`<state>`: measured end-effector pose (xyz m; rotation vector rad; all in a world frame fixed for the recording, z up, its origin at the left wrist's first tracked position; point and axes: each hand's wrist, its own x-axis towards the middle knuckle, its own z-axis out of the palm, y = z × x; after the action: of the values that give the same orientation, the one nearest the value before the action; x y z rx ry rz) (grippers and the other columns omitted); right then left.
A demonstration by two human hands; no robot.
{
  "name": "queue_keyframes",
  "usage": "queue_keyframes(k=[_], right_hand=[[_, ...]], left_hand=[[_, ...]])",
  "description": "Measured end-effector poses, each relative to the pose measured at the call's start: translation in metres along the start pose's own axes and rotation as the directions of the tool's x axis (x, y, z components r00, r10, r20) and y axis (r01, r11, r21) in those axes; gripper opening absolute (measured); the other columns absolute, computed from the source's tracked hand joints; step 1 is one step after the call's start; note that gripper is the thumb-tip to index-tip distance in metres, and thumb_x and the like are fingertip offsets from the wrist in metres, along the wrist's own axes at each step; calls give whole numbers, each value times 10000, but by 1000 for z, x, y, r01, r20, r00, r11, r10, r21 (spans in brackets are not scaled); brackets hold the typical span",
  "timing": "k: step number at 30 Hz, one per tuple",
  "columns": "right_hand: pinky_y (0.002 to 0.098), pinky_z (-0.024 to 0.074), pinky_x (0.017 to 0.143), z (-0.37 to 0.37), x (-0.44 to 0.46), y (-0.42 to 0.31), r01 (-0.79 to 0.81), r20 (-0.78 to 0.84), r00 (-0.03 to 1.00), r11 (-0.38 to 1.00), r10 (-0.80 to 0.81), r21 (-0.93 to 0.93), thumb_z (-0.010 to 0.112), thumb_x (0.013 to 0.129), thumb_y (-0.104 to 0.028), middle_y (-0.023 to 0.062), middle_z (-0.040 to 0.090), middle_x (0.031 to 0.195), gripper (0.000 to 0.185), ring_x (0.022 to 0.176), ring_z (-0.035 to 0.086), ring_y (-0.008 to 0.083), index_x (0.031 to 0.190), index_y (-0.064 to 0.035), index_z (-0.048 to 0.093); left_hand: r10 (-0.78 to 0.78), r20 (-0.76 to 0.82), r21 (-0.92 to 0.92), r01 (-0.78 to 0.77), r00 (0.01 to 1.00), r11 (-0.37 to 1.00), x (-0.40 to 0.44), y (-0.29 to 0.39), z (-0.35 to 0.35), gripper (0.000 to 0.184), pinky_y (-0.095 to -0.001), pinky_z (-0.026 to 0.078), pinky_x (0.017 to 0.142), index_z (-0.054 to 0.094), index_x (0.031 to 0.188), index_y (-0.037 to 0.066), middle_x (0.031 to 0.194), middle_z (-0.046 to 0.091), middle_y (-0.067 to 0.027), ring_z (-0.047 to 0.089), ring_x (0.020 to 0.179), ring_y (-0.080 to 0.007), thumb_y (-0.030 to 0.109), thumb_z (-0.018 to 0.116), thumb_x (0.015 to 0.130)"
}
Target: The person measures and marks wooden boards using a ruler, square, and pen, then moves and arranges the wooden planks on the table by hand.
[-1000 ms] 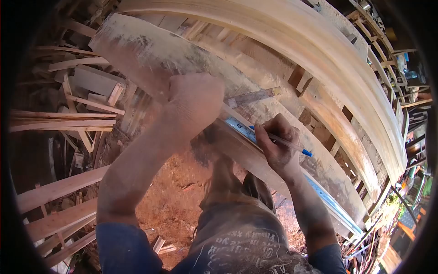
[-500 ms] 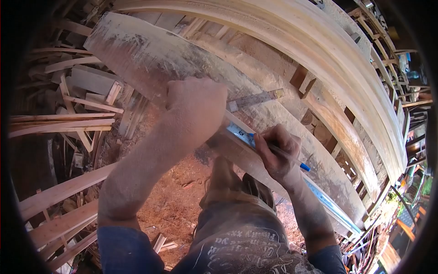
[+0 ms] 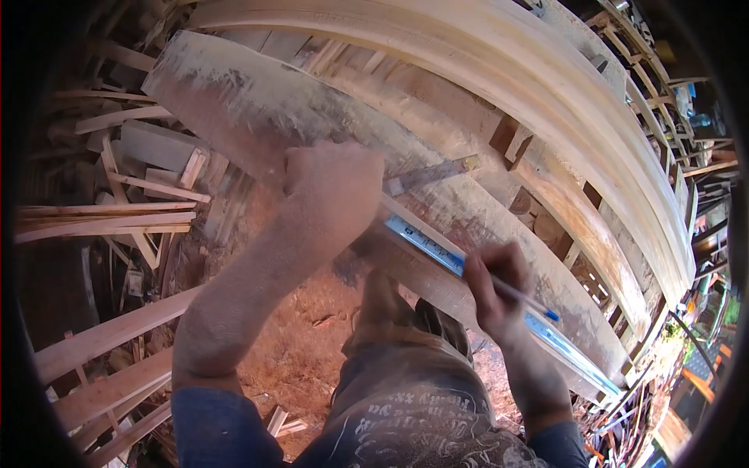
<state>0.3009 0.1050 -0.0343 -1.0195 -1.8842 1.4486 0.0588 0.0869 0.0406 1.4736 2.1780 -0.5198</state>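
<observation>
A long straightedge with blue and silver markings (image 3: pixel 425 246) lies along the near edge of a wide, dusty wooden board (image 3: pixel 257 86). My right hand (image 3: pixel 499 285) pinches a pen with a blue end (image 3: pixel 538 307), its fingers touching the straightedge's edge. At the upper end of the straightedge, my left hand (image 3: pixel 335 183) is closed and bent down over the board; its fingertips and whatever they grip are hidden beneath it. A short, worn flat strip (image 3: pixel 433 174) sticks out beside my left hand across the board.
Large curved timbers (image 3: pixel 476 54) arc beyond the board. Loose wooden slats (image 3: pixel 109 218) are piled at the left, with more planks (image 3: pixel 117 327) at the lower left. Reddish sawdust-covered ground (image 3: pixel 292 343) and wood offcuts (image 3: pixel 285 425) lie below.
My right hand has slid down and right along the straightedge with the pen, uncovering more of its blue face. My left hand has stayed at nearly the same place.
</observation>
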Motion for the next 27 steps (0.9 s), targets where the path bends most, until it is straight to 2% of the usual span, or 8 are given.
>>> queue_keyframes(k=[7,8,11,15,20,25,26,27], right_hand=[[310,523,759,-84,-118,3,-382,558,772,924,304,27,718,874,-51,68,681,833,50,799,652,165,899,-24,683],[319,518,827,-82,-127,6,-160,498,862,983,97,87,690,933,-126,50,675,865,127,843,648,167,914,-1,681],[350,495,761,-94,-183,30,-385,-45,899,836,435,392,604,1019,-282,74,645,873,307,756,628,211,1021,20,658],[258,330,572,-141,-261,109,42,-525,463,574,714,818,476,1015,-605,-31,429,651,664,590,400,99,1267,-2,593],[270,261,500,-215,-337,135,311,-579,316,495,751,812,512,833,-842,-67,280,563,1108,481,292,86,1446,77,413],[245,279,488,-268,-354,131,328,-633,99,575,768,750,528,828,-837,-69,280,537,1065,464,286,76,1366,81,480],[252,313,486,-283,-374,135,357,-683,252,590,686,725,547,825,-829,-52,347,524,1006,460,344,82,1280,68,552],[274,338,479,-295,-374,133,419,-737,167,629,655,655,575,868,-763,-21,423,523,906,456,404,106,1236,64,585]], left_hand=[[83,-160,-48,-91,984,995,-1,-6,11,438,-460,556,814,759,918,59,858,733,-163,720,907,-349,466,807,764],[107,-178,-79,-123,978,989,1,-10,16,435,-466,549,808,756,917,58,853,726,-169,710,896,-358,460,806,756],[224,-309,-154,-281,924,947,2,-27,34,408,-498,511,796,736,792,42,862,675,-183,651,859,-377,430,834,710],[306,-99,-307,-322,947,896,-13,-38,20,406,-410,482,580,746,828,-19,633,607,-212,599,552,-258,348,856,692],[221,133,-176,-196,966,965,-35,-53,17,285,-359,496,694,757,1015,14,746,670,-129,629,725,-201,220,726,820],[332,80,-199,-312,940,929,-50,-77,21,234,-368,509,660,778,975,20,756,728,-124,656,661,-202,205,709,851],[351,101,-192,-328,931,925,-50,-85,24,249,-367,507,655,778,999,25,768,730,-127,651,658,-194,217,712,856],[368,126,-186,-343,921,921,-52,-89,25,265,-366,505,650,778,1024,30,780,733,-130,646,654,-186,230,714,862]])
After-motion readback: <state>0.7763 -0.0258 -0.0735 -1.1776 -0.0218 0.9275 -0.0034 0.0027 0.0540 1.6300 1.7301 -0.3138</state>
